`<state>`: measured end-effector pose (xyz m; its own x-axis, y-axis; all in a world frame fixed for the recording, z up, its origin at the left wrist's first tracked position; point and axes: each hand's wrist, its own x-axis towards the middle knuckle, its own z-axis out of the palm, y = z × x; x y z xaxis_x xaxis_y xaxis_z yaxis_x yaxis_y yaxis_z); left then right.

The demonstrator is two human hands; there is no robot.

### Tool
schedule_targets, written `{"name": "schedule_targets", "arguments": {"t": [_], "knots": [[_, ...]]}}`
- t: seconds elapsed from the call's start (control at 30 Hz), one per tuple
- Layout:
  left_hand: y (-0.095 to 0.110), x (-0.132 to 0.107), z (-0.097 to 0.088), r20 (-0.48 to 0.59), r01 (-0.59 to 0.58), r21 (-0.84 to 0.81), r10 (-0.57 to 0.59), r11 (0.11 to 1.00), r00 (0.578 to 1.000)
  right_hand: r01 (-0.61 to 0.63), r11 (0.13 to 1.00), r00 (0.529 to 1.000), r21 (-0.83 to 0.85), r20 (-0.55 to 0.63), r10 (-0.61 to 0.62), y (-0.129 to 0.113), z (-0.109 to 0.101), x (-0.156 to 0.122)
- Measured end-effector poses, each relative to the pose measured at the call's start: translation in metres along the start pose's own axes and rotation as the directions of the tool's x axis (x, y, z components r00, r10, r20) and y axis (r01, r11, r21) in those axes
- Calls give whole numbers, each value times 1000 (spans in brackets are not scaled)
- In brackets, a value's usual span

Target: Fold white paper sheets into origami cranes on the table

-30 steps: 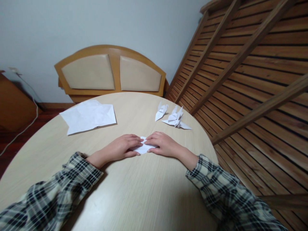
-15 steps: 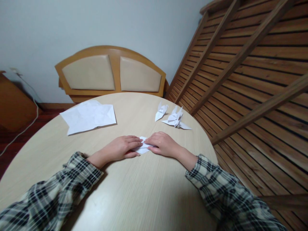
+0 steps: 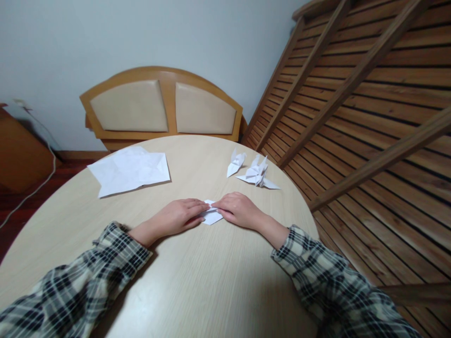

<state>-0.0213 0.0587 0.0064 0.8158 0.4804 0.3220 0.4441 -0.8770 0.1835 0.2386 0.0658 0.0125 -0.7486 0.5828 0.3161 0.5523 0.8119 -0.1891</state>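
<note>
A small piece of folded white paper [image 3: 212,217] lies flat on the table between my hands. My left hand [image 3: 183,215] grips its left side, fingers together on top and thumb at the near edge. On the opposite side, my right hand [image 3: 237,209] pinches the paper with its fingertips and thumb. A raised fold shows between the two sets of fingertips. Both outer ends of the paper are hidden under my fingers.
Folded white paper cranes [image 3: 258,172] stand at the back right of the round table [image 3: 197,291]. Creased white sheets [image 3: 132,171] lie at the back left. A headboard [image 3: 171,105] is behind the table, and a slatted wooden panel [image 3: 352,122] leans along the right.
My left thumb has moved up and inward onto the paper, and my right thumb has drawn closer to the fold. More of the paper's near part shows now.
</note>
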Motion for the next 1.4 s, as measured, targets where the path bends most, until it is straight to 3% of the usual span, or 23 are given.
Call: {"name": "schedule_targets", "arguments": {"t": [0.6, 0.97, 1.17, 1.4], "knots": [[-7, -4, 5, -51, 60, -24, -61, 998, 997, 35, 989, 991, 144, 123, -53, 2, -6, 2], [-5, -2, 2, -58, 83, -78, -88, 994, 994, 61, 994, 995, 96, 78, -68, -3, -7, 0], [-5, -1, -3, 15, 7, -94, -5, 996, 1000, 75, 992, 996, 101, 41, -80, 0, -4, -1], [-4, -2, 4, -50, 83, -56, -86, 995, 995, 44, 997, 999, 61, 21, -45, -1, -4, 0]]}}
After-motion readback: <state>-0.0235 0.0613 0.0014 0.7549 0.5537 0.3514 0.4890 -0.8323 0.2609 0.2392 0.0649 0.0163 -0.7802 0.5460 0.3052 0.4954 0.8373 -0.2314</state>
